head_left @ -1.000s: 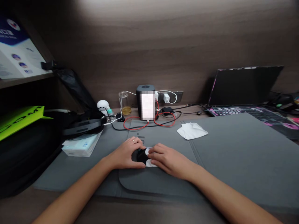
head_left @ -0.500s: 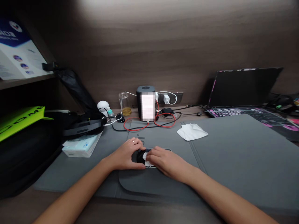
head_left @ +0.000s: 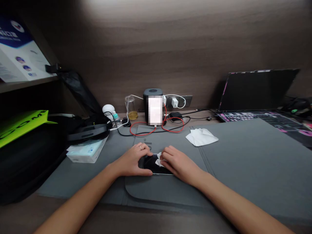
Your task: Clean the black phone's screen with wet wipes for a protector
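A black phone [head_left: 152, 164] lies flat on a grey desk mat [head_left: 243, 156] in front of me. My left hand [head_left: 133, 160] grips the phone's left end, thumb along its near edge and a ring on one finger. My right hand [head_left: 176, 162] presses a small white wipe [head_left: 159, 159] onto the phone's screen with bent fingers. Part of the wipe and the phone's right end are hidden under this hand.
A crumpled white tissue [head_left: 201, 136] lies on the mat behind. At the back stand a dark speaker [head_left: 152, 100], a glass jar [head_left: 130, 107], red cables [head_left: 146, 128] and chargers. A laptop [head_left: 255, 94] is at the right; a tissue pack [head_left: 84, 152] and black bags at the left.
My right hand has slid the wipe over the screen, first toward the left, then back up toward the phone's far edge. My left hand has stayed on the phone.
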Demonstrator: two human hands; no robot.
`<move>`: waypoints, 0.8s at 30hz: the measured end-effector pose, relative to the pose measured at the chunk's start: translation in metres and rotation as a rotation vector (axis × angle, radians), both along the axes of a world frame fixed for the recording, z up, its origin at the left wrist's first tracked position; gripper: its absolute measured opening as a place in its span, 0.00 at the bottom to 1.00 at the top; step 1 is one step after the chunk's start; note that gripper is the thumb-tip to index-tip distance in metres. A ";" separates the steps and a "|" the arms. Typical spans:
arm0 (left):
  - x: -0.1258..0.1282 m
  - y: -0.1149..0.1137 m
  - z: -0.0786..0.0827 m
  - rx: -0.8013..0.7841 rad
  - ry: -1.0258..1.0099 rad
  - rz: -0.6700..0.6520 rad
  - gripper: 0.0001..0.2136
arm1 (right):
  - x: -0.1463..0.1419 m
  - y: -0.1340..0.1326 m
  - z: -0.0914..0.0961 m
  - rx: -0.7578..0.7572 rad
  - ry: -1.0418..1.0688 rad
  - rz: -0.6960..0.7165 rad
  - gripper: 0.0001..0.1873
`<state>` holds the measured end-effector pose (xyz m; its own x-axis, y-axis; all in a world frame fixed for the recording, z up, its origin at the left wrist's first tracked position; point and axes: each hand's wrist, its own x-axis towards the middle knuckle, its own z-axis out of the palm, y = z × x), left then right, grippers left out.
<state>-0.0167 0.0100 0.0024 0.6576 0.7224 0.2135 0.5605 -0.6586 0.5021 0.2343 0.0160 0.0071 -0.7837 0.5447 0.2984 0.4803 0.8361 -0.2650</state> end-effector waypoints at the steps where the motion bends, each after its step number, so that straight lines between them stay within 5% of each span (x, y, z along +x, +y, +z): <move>1: 0.000 0.000 0.000 0.000 0.001 0.003 0.24 | -0.001 0.000 -0.001 0.013 -0.007 -0.010 0.10; 24: 0.000 0.000 0.000 0.000 0.010 0.005 0.23 | -0.004 -0.003 -0.002 0.028 -0.062 0.055 0.09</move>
<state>-0.0165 0.0102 0.0027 0.6564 0.7255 0.2071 0.5682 -0.6560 0.4968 0.2303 0.0130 0.0053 -0.8296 0.4926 0.2629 0.4485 0.8683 -0.2118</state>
